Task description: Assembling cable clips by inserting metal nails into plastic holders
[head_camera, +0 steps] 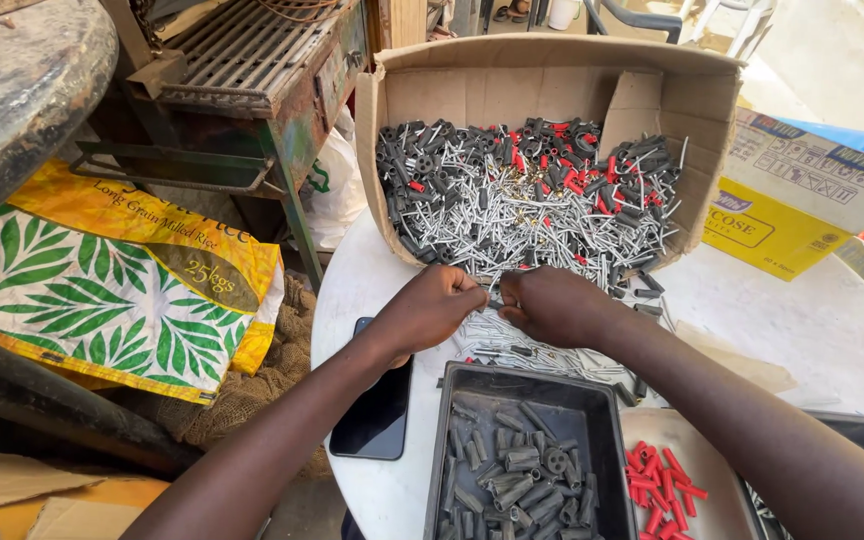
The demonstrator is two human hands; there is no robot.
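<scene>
both hands, left hand (439,303) and right hand (550,304), pinch a small grey plug (493,301) between clenched fingers above the nails (497,340) on the worktop (802,320).

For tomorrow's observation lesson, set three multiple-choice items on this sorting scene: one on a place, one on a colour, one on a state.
1. Where does the dark rectangular plastic tray of grey plugs stand?
A. on the round white table, nearer the person than the open cardboard box
B. inside the box
C. on the floor

2. What colour are the small plastic plugs lying right of the tray?
A. blue
B. red
C. green

3. How do the left hand and right hand stand?
A. spread flat
B. resting in the tray
C. closed together over the silver nails at the box mouth

Answers:
1 A: the tray sits on the table in front of the box.
2 B: they are plainly red.
3 C: both hands meet, fingers curled, above the spilled nails.
</scene>
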